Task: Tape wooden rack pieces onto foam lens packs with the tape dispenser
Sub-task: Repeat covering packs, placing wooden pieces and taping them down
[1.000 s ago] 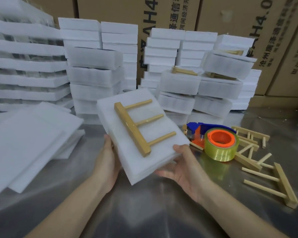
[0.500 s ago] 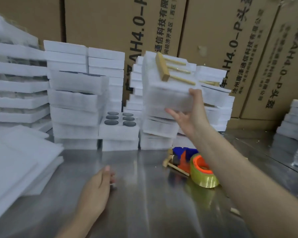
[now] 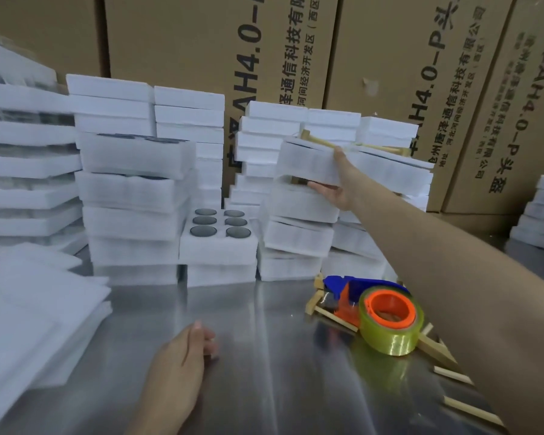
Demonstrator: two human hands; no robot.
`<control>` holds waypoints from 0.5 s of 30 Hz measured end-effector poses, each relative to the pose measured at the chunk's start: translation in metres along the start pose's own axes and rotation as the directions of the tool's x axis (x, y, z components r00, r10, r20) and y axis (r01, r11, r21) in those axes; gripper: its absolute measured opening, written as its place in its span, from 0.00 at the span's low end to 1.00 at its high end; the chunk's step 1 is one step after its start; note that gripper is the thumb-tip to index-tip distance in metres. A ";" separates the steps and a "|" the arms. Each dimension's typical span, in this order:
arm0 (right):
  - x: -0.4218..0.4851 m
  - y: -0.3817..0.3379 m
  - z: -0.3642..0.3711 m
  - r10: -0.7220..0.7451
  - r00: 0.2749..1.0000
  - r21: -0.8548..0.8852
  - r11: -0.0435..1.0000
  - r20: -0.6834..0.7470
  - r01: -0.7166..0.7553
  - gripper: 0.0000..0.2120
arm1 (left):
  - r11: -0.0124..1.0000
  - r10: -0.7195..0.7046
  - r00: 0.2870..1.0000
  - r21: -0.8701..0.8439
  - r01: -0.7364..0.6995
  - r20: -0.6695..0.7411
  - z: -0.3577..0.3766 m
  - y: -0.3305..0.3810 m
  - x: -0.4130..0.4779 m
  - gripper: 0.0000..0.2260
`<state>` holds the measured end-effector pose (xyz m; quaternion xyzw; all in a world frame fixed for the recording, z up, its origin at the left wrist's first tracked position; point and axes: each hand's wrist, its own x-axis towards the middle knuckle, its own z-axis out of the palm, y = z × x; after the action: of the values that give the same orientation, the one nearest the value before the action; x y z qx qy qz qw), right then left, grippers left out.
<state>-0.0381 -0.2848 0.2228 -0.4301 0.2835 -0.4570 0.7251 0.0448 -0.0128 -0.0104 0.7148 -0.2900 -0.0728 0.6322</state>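
Six lenses (image 3: 220, 222) in foam tray (image 3: 217, 251), right hand (image 3: 335, 191) grips racked pack (image 3: 308, 166), left hand (image 3: 176, 368) empty.

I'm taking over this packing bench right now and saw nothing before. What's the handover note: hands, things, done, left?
Right hand grips a foam pack carrying a wooden rack, thumb on top, fingers beneath, at the top of the right-hand stack; not yet released.
Left hand rests on the metal table, holding nothing.
Tape dispenser lies on the table at right, among loose rack pieces.
Done: this pack looks finished, though no tape is visible from here.
Left: let go, then tape racks onto more packs, perhaps the uncovered lens pack in the middle.
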 end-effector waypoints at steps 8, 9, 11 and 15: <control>-0.020 0.042 -0.001 -0.301 0.917 -0.229 0.943 -0.264 0.243 0.25 | 1.000 -0.016 1.000 0.025 0.016 -0.004 0.001 -0.005 0.001 0.19; -0.028 0.063 0.001 -0.470 0.860 -0.367 0.849 -0.199 0.379 0.26 | 0.999 -0.018 1.000 0.046 0.019 -0.013 0.002 -0.005 0.001 0.19; -0.049 0.109 0.007 -0.634 0.745 -0.597 0.521 0.208 0.610 0.25 | 0.994 0.000 1.000 0.112 0.003 -0.024 0.002 -0.004 0.000 0.19; -0.055 0.176 0.033 -0.218 0.559 -0.597 -0.187 0.800 0.780 0.29 | 0.945 0.124 0.990 0.297 -0.137 0.062 -0.001 0.000 -0.008 0.19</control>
<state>0.0385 -0.1853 0.0836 -0.9450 0.1299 -0.2990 0.0271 0.0394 -0.0077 -0.0122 0.7800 -0.3577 -0.0008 0.5135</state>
